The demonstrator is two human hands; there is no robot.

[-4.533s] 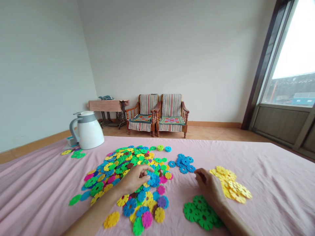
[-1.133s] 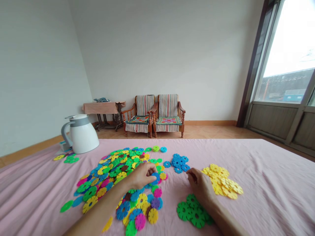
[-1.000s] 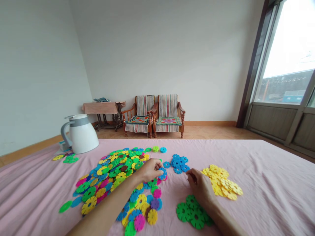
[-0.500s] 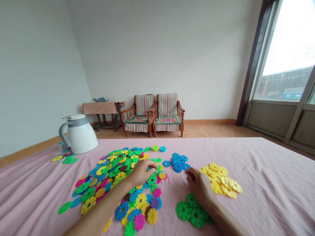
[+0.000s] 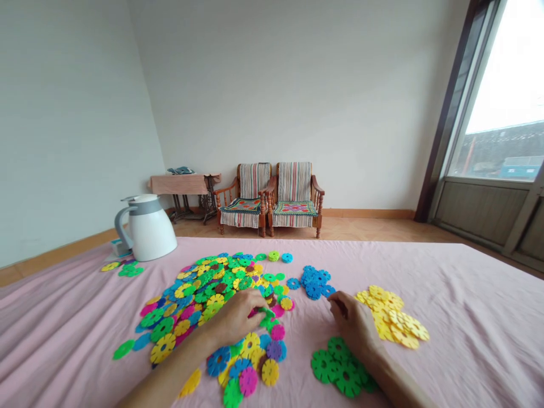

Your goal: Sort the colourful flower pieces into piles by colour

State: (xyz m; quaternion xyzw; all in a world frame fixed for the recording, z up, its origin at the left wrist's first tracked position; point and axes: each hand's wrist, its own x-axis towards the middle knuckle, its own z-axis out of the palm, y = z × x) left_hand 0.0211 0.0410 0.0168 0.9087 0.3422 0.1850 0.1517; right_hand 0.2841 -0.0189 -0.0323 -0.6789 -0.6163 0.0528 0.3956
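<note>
My left hand [image 5: 243, 315] reaches over the right side of a large mixed heap of flower-shaped plastic discs [image 5: 204, 283]. Its fingertips are closed on a green disc [image 5: 268, 313], which tilts up. My right hand [image 5: 355, 323] rests on the cloth with fingers curled together, and no disc shows in them. Just beyond its fingertips lies a pile of blue discs [image 5: 314, 281]. Yellow discs [image 5: 391, 317] are piled to its right, partly behind the hand. Green discs [image 5: 340, 365] form another pile, partly hidden by my right forearm.
A pink cloth [image 5: 467, 317] with wrinkles covers the table. At the back left stands a white thermos jug [image 5: 152, 229], with a few discs [image 5: 130, 270] in front of it. Two wooden armchairs [image 5: 295, 198] and a small cloth-covered table [image 5: 182, 185] are by the wall.
My left hand has come down and nearer, closing on a green disc that lay flat before. My right hand stays by the blue pile. The view has shifted slightly.
</note>
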